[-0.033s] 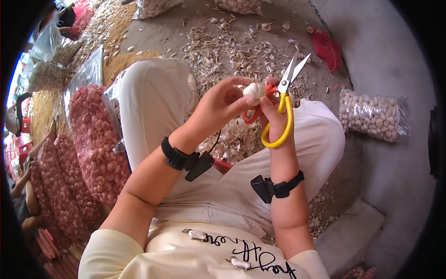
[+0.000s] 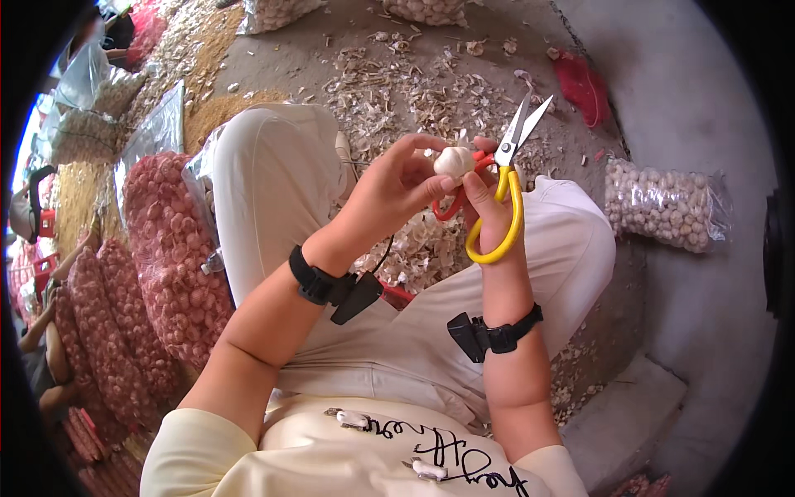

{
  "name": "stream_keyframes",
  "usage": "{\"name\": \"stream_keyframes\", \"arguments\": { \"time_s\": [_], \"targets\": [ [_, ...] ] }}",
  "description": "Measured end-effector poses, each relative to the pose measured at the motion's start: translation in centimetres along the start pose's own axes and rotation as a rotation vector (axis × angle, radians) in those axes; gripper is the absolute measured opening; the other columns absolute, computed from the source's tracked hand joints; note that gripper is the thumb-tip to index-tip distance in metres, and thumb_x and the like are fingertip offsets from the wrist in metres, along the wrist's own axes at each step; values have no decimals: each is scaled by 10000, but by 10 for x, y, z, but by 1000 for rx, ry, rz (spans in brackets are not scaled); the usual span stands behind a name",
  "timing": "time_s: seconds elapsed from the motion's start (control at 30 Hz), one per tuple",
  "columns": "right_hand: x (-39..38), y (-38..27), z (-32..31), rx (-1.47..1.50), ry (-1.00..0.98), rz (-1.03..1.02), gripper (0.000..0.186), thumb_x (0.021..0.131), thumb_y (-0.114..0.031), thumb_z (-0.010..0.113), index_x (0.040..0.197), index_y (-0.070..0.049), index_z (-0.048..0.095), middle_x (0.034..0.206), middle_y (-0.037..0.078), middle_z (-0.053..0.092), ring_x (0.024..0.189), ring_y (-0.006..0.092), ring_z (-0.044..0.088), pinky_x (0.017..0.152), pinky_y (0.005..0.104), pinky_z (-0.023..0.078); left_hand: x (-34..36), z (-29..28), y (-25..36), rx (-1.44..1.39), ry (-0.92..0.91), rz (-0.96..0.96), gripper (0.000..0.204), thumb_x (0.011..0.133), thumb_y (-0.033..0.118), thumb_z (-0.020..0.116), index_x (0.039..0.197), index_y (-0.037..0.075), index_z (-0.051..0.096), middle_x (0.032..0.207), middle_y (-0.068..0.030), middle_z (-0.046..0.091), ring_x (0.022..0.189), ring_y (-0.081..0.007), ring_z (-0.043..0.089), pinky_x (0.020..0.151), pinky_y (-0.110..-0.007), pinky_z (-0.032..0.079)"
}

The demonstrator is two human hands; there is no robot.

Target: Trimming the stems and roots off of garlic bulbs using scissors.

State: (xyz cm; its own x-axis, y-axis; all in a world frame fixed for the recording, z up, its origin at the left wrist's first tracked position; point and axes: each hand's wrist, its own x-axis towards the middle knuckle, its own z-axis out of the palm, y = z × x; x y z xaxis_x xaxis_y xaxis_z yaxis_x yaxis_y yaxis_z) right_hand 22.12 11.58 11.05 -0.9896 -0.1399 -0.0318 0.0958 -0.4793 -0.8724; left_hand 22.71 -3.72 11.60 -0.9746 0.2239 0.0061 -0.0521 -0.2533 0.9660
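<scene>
Garlic bulb (image 2: 454,161), upper centre: our left hand (image 2: 385,184) pinches its left side; our right hand (image 2: 496,219) grips scissors (image 2: 506,148) pointing upper right, away.

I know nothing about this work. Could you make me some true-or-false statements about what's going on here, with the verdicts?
1. The right hand holds scissors. True.
2. The scissors are shut. False: they are open.
3. The left hand has its thumb against a garlic bulb. True.
4. The garlic bulb lies inside a bag. False: it is held up between the two hands.
5. A filled clear bag lies to the right of the scissors. True.
6. The person's legs are bare. False: pale trousers cover them.
</scene>
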Motion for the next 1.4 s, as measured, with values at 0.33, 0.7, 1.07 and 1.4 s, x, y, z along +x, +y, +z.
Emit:
{"name": "stream_keyframes", "arguments": {
  "time_s": [0.33,0.7,1.07,1.4],
  "targets": [
    [-3,-7,7,-318,-89,-55,435,836,-98,672,1204,-51,445,995,54,574,889,134,590,768,255,494,0,-9,4,313,25,85,391,844,277,680,1106,18,549,698,-32,573,676,-65,559,607,-239,456],
    [-10,-11,14,-317,-130,-128,508,804,-47,699,1232,-34,424,1069,54,556,995,130,560,912,265,445,-3,-3,16,117,29,-166,350,981,280,451,1080,-3,630,645,24,530,582,-38,459,515,-199,368],
    [-6,-7,6,-360,-110,-197,505,797,-4,684,1228,-38,424,1058,38,537,980,141,560,890,275,445,4,-16,11,170,134,123,292,907,230,595,1095,7,603,841,-10,596,776,-79,532,682,-229,449],
    [-8,2,5,-883,-207,-312,483,780,57,658,1199,-50,442,1148,87,561,1060,190,573,904,301,464,3,-19,11,311,86,29,216,903,195,586,951,-16,589,758,-37,597,714,-73,538,651,-246,454]
  ]
}}
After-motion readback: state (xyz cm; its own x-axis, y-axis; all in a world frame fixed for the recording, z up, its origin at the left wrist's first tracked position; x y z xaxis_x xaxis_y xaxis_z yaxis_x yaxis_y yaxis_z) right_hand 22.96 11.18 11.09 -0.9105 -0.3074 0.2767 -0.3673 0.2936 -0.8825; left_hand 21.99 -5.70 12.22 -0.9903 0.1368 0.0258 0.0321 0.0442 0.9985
